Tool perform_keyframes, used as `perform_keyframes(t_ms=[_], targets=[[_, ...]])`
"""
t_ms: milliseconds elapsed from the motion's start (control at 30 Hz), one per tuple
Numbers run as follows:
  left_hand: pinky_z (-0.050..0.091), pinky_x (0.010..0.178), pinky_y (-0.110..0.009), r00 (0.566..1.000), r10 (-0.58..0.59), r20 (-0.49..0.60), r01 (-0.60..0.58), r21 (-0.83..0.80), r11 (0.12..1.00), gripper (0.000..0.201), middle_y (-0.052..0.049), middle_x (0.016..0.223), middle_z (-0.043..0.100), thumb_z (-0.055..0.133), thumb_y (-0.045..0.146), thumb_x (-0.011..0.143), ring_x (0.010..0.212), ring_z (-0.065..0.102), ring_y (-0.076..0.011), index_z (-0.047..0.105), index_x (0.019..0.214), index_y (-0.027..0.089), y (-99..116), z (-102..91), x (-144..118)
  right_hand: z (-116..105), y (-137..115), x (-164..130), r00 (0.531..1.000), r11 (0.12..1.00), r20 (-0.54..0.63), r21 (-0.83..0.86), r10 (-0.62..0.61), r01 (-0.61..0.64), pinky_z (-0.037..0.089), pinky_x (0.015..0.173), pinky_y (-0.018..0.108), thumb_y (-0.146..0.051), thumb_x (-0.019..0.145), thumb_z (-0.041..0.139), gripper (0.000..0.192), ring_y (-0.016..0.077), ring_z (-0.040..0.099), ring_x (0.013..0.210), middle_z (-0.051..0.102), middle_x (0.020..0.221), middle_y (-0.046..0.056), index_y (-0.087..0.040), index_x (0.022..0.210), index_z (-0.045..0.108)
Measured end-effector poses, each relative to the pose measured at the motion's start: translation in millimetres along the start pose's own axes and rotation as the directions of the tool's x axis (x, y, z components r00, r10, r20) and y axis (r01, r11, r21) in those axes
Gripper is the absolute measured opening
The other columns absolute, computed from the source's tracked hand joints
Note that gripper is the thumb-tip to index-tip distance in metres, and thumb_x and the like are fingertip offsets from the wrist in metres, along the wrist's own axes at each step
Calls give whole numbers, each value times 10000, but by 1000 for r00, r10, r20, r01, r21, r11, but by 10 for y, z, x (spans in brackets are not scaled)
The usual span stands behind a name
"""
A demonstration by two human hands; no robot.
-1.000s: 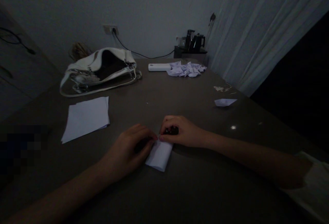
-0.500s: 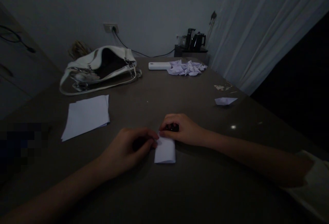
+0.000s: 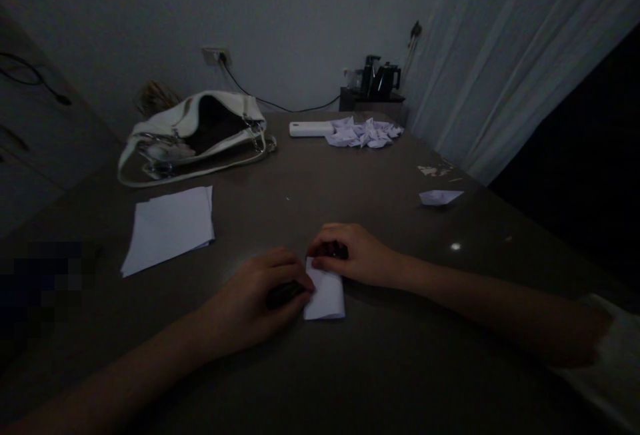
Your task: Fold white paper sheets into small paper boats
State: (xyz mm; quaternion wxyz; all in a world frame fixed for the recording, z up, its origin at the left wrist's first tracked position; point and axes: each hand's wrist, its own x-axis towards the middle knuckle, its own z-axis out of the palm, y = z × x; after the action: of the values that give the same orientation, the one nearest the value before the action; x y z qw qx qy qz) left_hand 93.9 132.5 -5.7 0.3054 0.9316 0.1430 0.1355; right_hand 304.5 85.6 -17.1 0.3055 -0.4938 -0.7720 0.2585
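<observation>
A small folded sheet of white paper [image 3: 326, 298] lies on the dark table in front of me, its fold line along the left side. My left hand [image 3: 267, 292] pinches the paper's left edge about halfway down, thumb and forefinger close together. At the far left corner, my right hand [image 3: 353, 252] has its thumb on top of the paper and its other fingers curled beyond the edge. To the left lies a stack of white paper sheets [image 3: 170, 228]. One folded paper boat [image 3: 440, 197] sits to the right.
A white handbag [image 3: 200, 128] stands at the back left. Further back are a white oblong device [image 3: 310, 129] and a pile of folded papers [image 3: 365, 132]. Light scraps [image 3: 434, 170] lie near the right edge. A black kettle [image 3: 384, 80] stands beyond, by a white curtain [image 3: 460, 75].
My left hand has slid down along the paper's left edge, from near the top corner to about the middle. My right hand stays at the far corner.
</observation>
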Motion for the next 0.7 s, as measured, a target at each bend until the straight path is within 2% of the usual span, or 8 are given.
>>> perform_keyframes(t_ms=[233, 467, 700], targets=[[444, 879, -304, 998, 60, -27, -58, 62, 996, 118, -54, 1112, 557, 562, 168, 864, 1044, 532, -186, 645, 941, 200, -28, 21, -23, 2, 1, 1, 1000, 1000, 1, -11, -23, 23, 397, 617, 200, -148, 819, 654, 82, 88, 522, 676, 569, 777, -5, -120, 894, 637], [381, 798, -377, 991, 112, 68, -127, 282, 951, 133, -48, 949, 614, 484, 229, 921, 931, 547, -214, 607, 944, 185, 43, 4, 1, -3, -8, 2, 999, 999, 2, -36, -37, 37, 400, 645, 211, -100, 809, 640, 65, 96, 526, 697, 573, 787, 1, -122, 868, 624], [355, 791, -392, 992, 104, 71, -124, 418, 900, 203, -40, 972, 632, 506, 319, 926, 919, 559, -223, 590, 1058, 191, 66, 21, -13, 0, -27, -16, 999, 999, -16, -28, -45, 44, 397, 637, 208, -117, 825, 621, 27, 94, 523, 687, 567, 770, -4, -126, 849, 615]])
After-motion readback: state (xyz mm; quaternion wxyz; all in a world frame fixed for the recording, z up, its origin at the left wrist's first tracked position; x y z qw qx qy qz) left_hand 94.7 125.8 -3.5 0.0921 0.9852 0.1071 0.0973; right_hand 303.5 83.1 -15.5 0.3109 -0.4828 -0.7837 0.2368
